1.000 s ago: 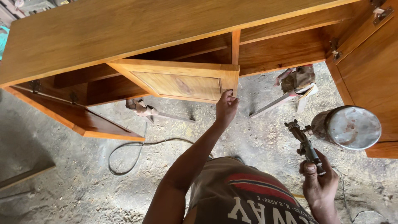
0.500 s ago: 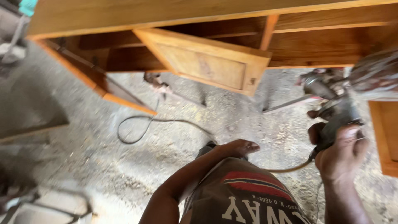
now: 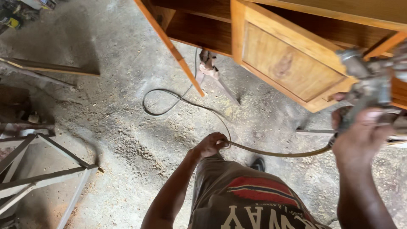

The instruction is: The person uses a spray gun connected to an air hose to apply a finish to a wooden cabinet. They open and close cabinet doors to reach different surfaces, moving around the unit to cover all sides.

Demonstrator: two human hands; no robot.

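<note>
So: left hand (image 3: 210,145) is closed around the air hose (image 3: 275,153), low and well short of the cabinet (image 3: 292,63), gathering the slack. Right hand (image 3: 360,135) is wrapped on the grip of the spray gun (image 3: 369,87), which is raised just in front of the cabinet's open door (image 3: 288,63); the gun is motion-blurred, so I can't tell whether the trigger is pulled.

Progress, as a judgement: the door panel and frame already look evenly amber and glossy, so at least one coat seems on. No mist visible, so spraying looks paused while the line gets sorted. Inside shelves sit in shadow; coverage there can't be judged.

Around: hose runs from the left hand toward the cabinet and loops on the dusty floor (image 3: 127,140) under its near corner, a snag risk. Metal trestle (image 3: 46,174) stands well left of the cabinet, timber offcuts (image 3: 51,68) farther left.
</note>
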